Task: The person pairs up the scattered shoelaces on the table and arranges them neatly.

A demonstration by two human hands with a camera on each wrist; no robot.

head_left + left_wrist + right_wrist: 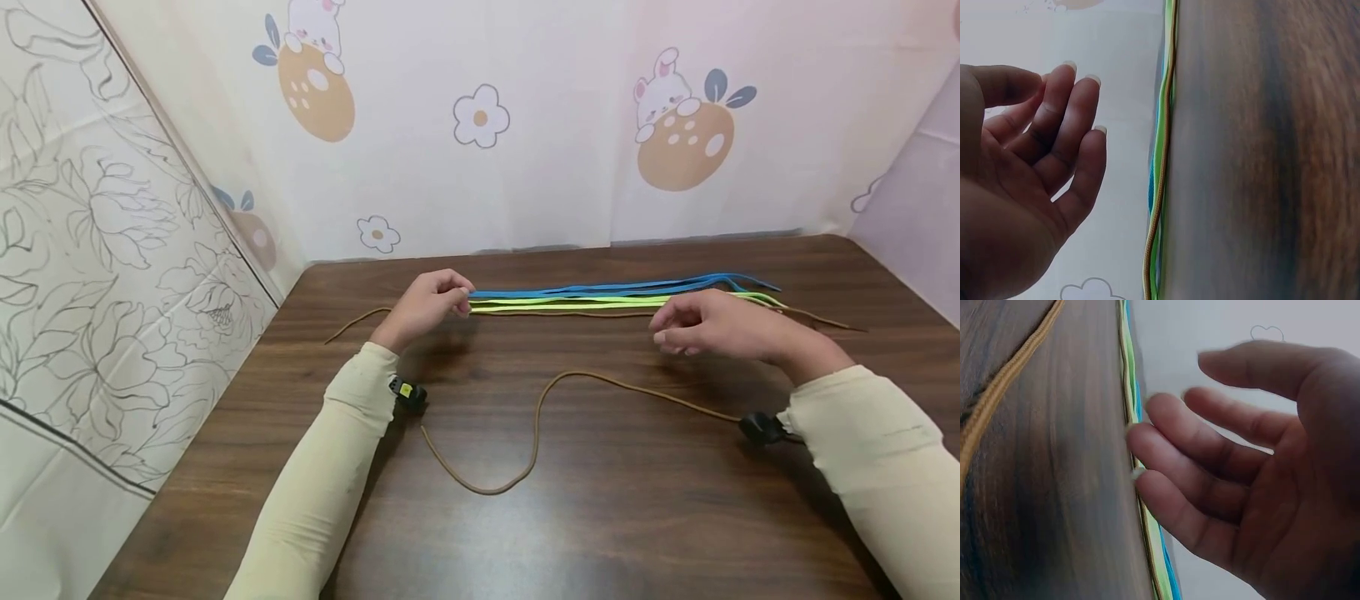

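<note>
Several blue laces (585, 289) and yellow-green laces (555, 307) lie side by side across the back of the table. Along their front edge runs a brown lace (352, 323), longer at the left end. My left hand (431, 304) hovers by the left end of the bundle. In the left wrist view its fingers are loosely bent, the thumb close to the index finger, and no lace shows in them. My right hand (712, 325) hovers near the bundle's right part, fingers relaxed and apart in the right wrist view, holding nothing. A second brown lace (537, 425) lies in a wavy curve nearer the front.
The dark wooden table (480, 550) ends at the back against a patterned wall covering (555, 183). A panel with flower line drawings (127, 200) stands at the left. Small black wrist cameras hang below both sleeves, the right one (761, 428) over the front lace.
</note>
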